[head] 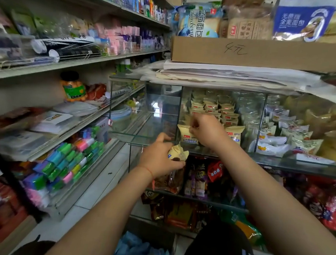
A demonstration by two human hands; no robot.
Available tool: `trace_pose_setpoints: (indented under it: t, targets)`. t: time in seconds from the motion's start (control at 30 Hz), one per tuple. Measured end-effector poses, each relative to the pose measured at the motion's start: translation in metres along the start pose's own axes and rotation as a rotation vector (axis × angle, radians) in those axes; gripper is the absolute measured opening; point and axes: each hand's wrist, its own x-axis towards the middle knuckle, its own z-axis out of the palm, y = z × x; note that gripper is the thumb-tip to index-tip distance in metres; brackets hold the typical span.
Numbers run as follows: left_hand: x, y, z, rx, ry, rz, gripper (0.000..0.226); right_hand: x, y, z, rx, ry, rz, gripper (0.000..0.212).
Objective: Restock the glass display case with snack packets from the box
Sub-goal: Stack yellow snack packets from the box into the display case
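Far left, the wall shelves (71, 64) carry stationery and toiletries, nothing to do w/ this job.

Next over, the glass display case (157, 142). Its leftmost compartment (144, 113) looks bare thru the glass, so my guess is that one hasn't been filled yet.

Left hand (158, 157) sits just below the case's front edge, fingers curled round a cream snack packet (178, 153), held out in front of the lower shelf. It's not in the case yet; prob. next in line.

Right hand (204, 129) reaches into the middle compartment, fingers bent at the top of a standing cream packet (188, 134), seemingly pinching it to set it upright at the front. Blur makes the exact grip hard to confirm. Behind it, stacked rows of same packets (215, 109) climb toward the back, so that section reads as mostly stocked, front row being finished.

Further right, the next compartment holds white and green packets (284, 135), looks well filled. Far right is blurred by glare, can't tell.

On top of the case: papers and a cardboard box (251, 52) of bread packs. Whether that's the source box, can't say. At the bottom, some blue packets (140, 251) lie by the person's legs, maybe in a box, edges not clear.

Judgement: approx. midway or later. One packet going in, one in hand, left compartment left to do.
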Motion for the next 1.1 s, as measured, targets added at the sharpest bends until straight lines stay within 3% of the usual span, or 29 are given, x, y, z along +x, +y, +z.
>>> trace_pose_setpoints:
  t: [0.23,0.3,0.43,0.5,0.57,0.63,0.7,0.8,0.93,1.0,1.1]
  targets:
    - [0.003,0.003,-0.002,-0.078,0.009,-0.043,0.044,0.003,0.006,0.014,-0.129,0.067,0.063,0.012]
    - [0.004,0.004,-0.003,-0.098,0.003,-0.044,0.043,0.0,0.008,0.026,-0.247,0.0,0.063,0.016]
    - [0.006,0.001,-0.008,-0.197,-0.063,-0.063,0.04,0.001,0.012,0.027,-0.184,-0.036,0.104,0.017]
    - [0.002,-0.002,-0.016,-0.458,-0.085,-0.125,0.034,0.001,0.013,0.022,-0.129,-0.018,0.103,0.02]
    - [-0.003,0.0,-0.021,-0.917,-0.083,-0.255,0.035,-0.001,0.012,0.014,0.041,0.053,0.11,0.022]
    - [-0.005,0.005,-0.023,-1.232,-0.072,-0.331,0.038,-0.006,0.005,0.002,0.354,0.109,0.142,0.022]
    - [-0.003,0.01,-0.024,-1.332,-0.094,-0.362,0.045,-0.011,-0.006,-0.01,0.687,0.064,0.196,0.026]
    - [0.002,0.015,-0.022,-1.3,-0.111,-0.409,0.063,-0.02,-0.016,-0.021,0.827,-0.117,0.202,0.038]
    - [0.007,0.029,-0.02,-1.139,-0.055,-0.384,0.066,-0.033,-0.018,-0.03,0.678,-0.352,0.156,0.041]
    - [0.012,0.036,-0.017,-1.042,0.002,-0.37,0.066,-0.036,-0.015,-0.032,0.654,-0.392,0.141,0.036]
    - [0.02,0.051,-0.016,-0.984,0.044,-0.349,0.071,-0.036,-0.001,-0.035,0.739,-0.313,0.147,0.025]
